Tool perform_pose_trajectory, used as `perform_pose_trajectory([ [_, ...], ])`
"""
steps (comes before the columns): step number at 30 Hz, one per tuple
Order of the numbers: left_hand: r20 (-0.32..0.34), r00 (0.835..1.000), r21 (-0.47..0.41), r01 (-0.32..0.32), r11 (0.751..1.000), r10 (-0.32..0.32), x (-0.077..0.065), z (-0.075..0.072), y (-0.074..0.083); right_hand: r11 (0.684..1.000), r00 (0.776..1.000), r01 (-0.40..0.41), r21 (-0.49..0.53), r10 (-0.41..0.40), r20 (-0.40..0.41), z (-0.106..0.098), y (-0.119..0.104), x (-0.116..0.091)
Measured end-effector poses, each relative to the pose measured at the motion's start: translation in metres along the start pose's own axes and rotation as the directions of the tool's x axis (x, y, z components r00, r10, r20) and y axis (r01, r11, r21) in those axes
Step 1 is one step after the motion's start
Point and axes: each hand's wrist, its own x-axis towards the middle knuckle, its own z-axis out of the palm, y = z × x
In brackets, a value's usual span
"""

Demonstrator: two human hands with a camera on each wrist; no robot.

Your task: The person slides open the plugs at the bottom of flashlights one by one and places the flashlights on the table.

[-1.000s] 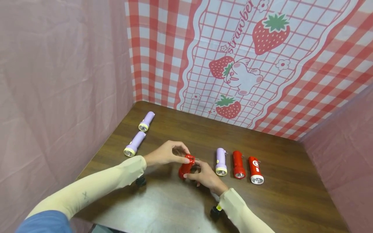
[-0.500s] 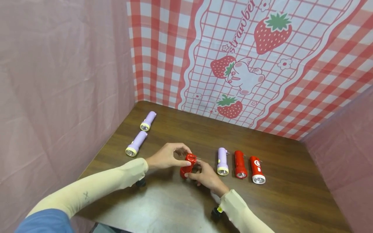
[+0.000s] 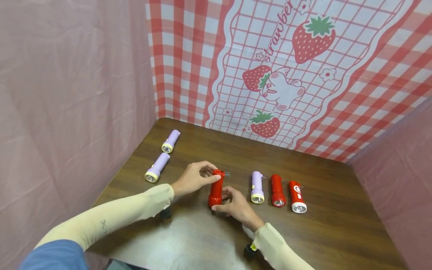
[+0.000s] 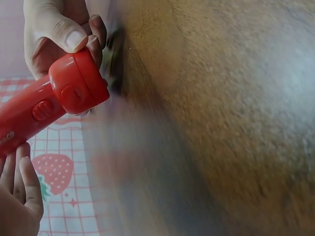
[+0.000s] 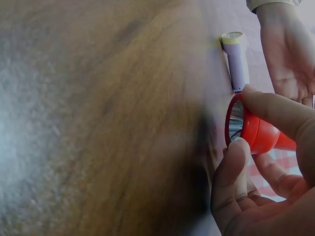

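Observation:
A red flashlight [image 3: 216,192] is held between both hands above the table, its lens end toward the person and metal prongs [image 3: 227,174] sticking out at its tail. My left hand [image 3: 195,175] grips the tail end, thumb laid on the near side. Around the wide lens end, my right hand [image 3: 237,207] pinches with thumb and fingers. The left wrist view shows the slide switch [image 4: 43,110] on the body. In the right wrist view the reflector [image 5: 235,120] faces left, with fingertips on its rim.
Two purple flashlights [image 3: 157,167] [image 3: 171,141] lie at the table's left. On the right, a purple flashlight [image 3: 257,187], a red flashlight [image 3: 278,190] and a red-and-white flashlight [image 3: 297,197] lie in a row. Pink curtains [image 3: 74,93] and a strawberry-print cloth [image 3: 189,67] enclose the table [image 3: 195,236].
The red flashlight has swung from a tilted pose to a straighter one, its tail and prongs moving away from the person. Both hands keep hold; the other flashlights stay put.

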Motion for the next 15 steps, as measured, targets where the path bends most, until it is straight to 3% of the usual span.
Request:
perform_pose_trajectory([
  [15,-0.078,0.992,-0.008,0.099,0.995,-0.1,0.013,0.008,-0.003,1.0,0.994,0.027,-0.014,-0.028,-0.105,-0.006,0.003,-0.004],
])
